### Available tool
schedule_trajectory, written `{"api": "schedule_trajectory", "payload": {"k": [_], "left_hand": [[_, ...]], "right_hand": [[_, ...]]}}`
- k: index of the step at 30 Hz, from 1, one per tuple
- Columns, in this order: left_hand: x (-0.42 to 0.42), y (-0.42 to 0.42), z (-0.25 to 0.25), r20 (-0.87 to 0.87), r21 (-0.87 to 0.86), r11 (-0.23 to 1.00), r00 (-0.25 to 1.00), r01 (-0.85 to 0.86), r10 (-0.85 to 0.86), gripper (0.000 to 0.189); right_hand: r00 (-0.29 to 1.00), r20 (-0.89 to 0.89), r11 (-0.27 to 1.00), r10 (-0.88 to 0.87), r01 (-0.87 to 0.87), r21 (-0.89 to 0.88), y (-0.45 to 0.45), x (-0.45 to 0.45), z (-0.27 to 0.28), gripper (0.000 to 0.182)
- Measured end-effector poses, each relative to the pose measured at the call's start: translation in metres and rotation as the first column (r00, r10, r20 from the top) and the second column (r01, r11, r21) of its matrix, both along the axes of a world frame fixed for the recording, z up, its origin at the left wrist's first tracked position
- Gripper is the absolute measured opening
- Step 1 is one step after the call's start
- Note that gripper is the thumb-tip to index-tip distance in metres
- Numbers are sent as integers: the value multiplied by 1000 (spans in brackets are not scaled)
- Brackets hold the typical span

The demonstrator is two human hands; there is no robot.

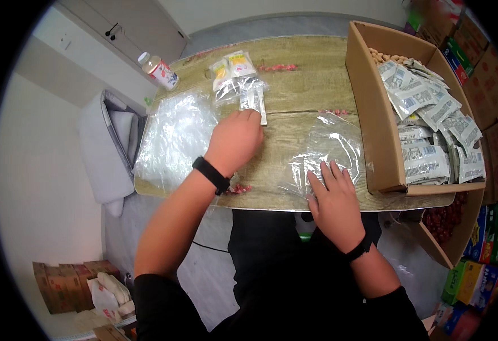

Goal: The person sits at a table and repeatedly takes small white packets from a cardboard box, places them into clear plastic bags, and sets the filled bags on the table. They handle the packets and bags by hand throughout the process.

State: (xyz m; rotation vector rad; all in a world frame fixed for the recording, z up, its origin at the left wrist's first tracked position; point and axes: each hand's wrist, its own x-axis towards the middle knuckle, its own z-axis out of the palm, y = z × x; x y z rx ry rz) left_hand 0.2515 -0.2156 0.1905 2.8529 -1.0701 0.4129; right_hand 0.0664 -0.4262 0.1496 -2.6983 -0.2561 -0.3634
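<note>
My left hand [237, 137] is at the near end of a white printed sachet [254, 102], its fingers curled and mostly hidden under the hand. Whether they grip the sachet cannot be seen. Just beyond lies a clear plastic bag [227, 90] with yellow-and-white packets [241, 65] at its far end; its near part overlaps the sachet. My right hand [337, 200] rests palm down near the table's front edge, fingers spread over a flat clear plastic bag [332, 140]. Left of my left hand, a stack of clear plastic bags [180, 136] covers that side of the wood-patterned table [291, 96].
A cardboard box [376, 132] on the right holds many printed sachets [423, 166] and some peanuts in shells [387, 56]. Below it, another carton contains dark red fruit [442, 219]. A capped drink bottle [159, 71] stands at the far left corner. Stacked cartons line the right.
</note>
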Motion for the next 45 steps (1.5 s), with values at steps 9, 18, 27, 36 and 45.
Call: {"api": "schedule_trajectory", "payload": {"k": [9, 18, 27, 36, 45], "left_hand": [[20, 7, -5, -6, 187, 982, 1000, -20, 21, 7], [-44, 18, 10, -628, -778, 188, 739, -599, -244, 18], [-124, 54, 10, -619, -513, -237, 547, -825, -564, 40], [-168, 53, -7, -696, -407, -129, 399, -904, -597, 39], [-166, 65, -6, -635, -543, -77, 468, -836, -614, 17]], "right_hand": [[997, 71, 996, -2, -4, 86, 18, 7, 11, 37], [997, 38, 991, 68, -72, 115, 5, 20, -5, 37], [999, -13, 949, -45, 47, 311, 4, 26, 13, 26], [997, 78, 968, -9, -10, 252, 27, 21, 20, 23], [998, 48, 985, -33, 25, 171, 24, 24, 15, 24]]}}
